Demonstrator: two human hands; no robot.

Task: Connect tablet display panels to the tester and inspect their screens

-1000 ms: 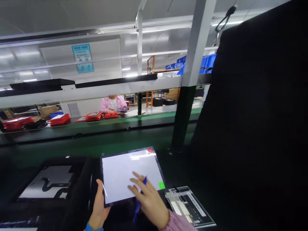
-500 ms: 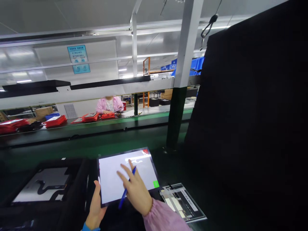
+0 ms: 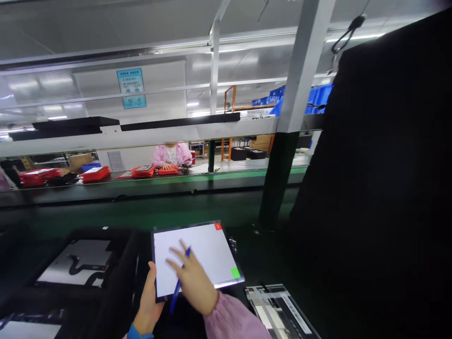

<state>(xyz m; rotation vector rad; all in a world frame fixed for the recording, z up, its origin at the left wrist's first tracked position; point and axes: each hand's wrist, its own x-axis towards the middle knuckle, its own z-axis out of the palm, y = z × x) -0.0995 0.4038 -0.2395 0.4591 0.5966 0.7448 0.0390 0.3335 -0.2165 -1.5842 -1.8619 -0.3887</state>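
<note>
My left hand grips the lower left edge of a tablet with a bright white screen, thumb lying on its rim. My right hand hovers over the screen's left half with a blue stylus held between the fingers, tip toward the glass. On the screen, a small red mark sits at the top right corner and a green square at the lower right.
Another tablet with a dark squiggle lies in a black tray to the left. A printed sheet lies at lower right. A tall black panel fills the right. Across the green conveyor, a person in pink works beside several red stacks.
The right hand with the stylus slid from the screen's middle toward its left half. The squiggle seen near the top of the screen half a second ago is gone.
</note>
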